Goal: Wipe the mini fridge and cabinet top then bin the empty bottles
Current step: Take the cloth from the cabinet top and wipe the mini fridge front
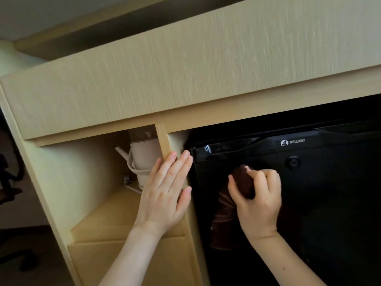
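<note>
Right hand [256,200] fisted around bunched brown cloth [243,182], pressed on glossy black fridge [329,193]; left hand [165,195] flat, fingers together, against grained wood divider [164,139].

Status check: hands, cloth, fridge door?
Left hand flat on cabinet divider, open. Right hand gripping cloth, pressed to fridge door. Door shut. Kettle in left cubby, clear of the wipe. No bottles in view.

A fridge [309,193] sits in the right bay of a cabinet [185,69], a kettle [144,159] in the left bay, a divider [165,141] between them, and a cloth [237,195] against the fridge door.
</note>
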Tool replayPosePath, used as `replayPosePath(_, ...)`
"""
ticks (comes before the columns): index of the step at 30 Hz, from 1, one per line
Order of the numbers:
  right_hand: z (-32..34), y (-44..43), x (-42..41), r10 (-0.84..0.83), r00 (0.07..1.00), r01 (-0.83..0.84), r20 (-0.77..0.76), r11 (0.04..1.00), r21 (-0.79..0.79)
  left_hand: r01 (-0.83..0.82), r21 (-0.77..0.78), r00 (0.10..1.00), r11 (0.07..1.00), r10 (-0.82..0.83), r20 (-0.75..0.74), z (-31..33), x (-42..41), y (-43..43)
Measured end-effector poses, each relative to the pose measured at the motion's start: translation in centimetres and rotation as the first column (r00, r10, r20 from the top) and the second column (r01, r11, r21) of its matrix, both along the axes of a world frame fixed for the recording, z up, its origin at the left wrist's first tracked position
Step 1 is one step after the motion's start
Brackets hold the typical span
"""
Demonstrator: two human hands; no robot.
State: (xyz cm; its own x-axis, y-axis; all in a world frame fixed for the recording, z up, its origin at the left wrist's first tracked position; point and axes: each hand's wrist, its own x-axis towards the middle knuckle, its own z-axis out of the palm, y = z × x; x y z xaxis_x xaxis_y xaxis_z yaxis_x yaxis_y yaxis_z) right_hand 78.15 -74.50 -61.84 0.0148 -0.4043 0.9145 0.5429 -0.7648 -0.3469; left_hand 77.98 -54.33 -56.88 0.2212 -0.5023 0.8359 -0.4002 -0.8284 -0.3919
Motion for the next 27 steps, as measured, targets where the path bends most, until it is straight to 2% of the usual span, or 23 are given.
replayPosePath(2, 0.2, 0.2, 0.1, -0.027, 1.000, 0.027, 0.000, 0.998, -0.048, -0.041, 0.010, 0.999, 0.999, 0.041, -0.004, 0.2, -0.3, -0.1)
replayPosePath(3, 0.2, 0.4, 0.2, -0.046, 0.999, 0.044, -0.008, 0.987, -0.153, -0.066, 0.022, 0.998, 0.998, 0.066, -0.006, 0.3, -0.5, -0.1)
replayPosePath(5, 0.0, 1.0, 0.3, -0.071, 0.997, 0.050, -0.030, 0.892, -0.450, -0.112, 0.044, 0.994, 0.993, 0.112, -0.008, 0.7, -0.8, 0.0)
replayPosePath(6, -0.3, 1.1, 0.3, -0.073, 0.996, 0.037, -0.045, 0.835, -0.549, -0.130, 0.052, 0.991, 0.990, 0.130, -0.006, 1.0, -1.0, 0.0)
replayPosePath(7, -0.6, 1.1, 0.3, -0.066, 0.996, 0.019, -0.059, 0.811, -0.585, -0.140, 0.057, 0.990, 0.989, 0.140, -0.002, 1.4, -1.1, -0.2)
replayPosePath(9, -1.0, 0.8, 0.2, -0.042, 0.996, -0.004, -0.075, 0.850, -0.526, -0.130, 0.049, 0.991, 0.990, 0.130, 0.010, 2.3, -1.6, -1.1)
replayPosePath(14, -0.4, -2.0, -0.4, -0.027, 0.998, 0.014, -0.053, 0.973, -0.230, -0.039, 0.022, 0.999, 0.999, 0.039, -0.015, 3.8, -2.3, -4.2)
replayPosePath(17, 0.8, -3.7, -0.8, -0.049, 0.999, 0.048, -0.006, 0.998, -0.048, -0.102, 0.061, 0.992, 0.993, 0.106, -0.072, 3.7, -1.9, -4.7)
replayPosePath(19, 0.9, -3.7, -0.7, -0.080, 0.996, 0.080, 0.025, 0.997, -0.003, -0.132, 0.066, 0.985, 0.989, 0.138, -0.106, 3.7, -1.8, -5.0)
replayPosePath(21, 0.6, -2.9, -0.4, -0.100, 0.994, 0.102, 0.044, 0.994, -0.046, -0.129, 0.066, 0.981, 0.989, 0.137, -0.139, 3.7, -1.8, -5.3)
replayPosePath(25, -0.2, -1.9, -0.1, -0.041, 0.999, 0.031, -0.022, 0.941, -0.338, -0.173, 0.075, 0.967, 0.982, 0.184, -0.178, 3.3, -2.0, -5.4)
replayPosePath(27, -0.1, -2.6, -0.4, -0.001, 0.998, -0.021, -0.060, 0.933, -0.359, -0.186, 0.047, 0.963, 0.981, 0.192, -0.190, 2.9, -2.0, -5.9)
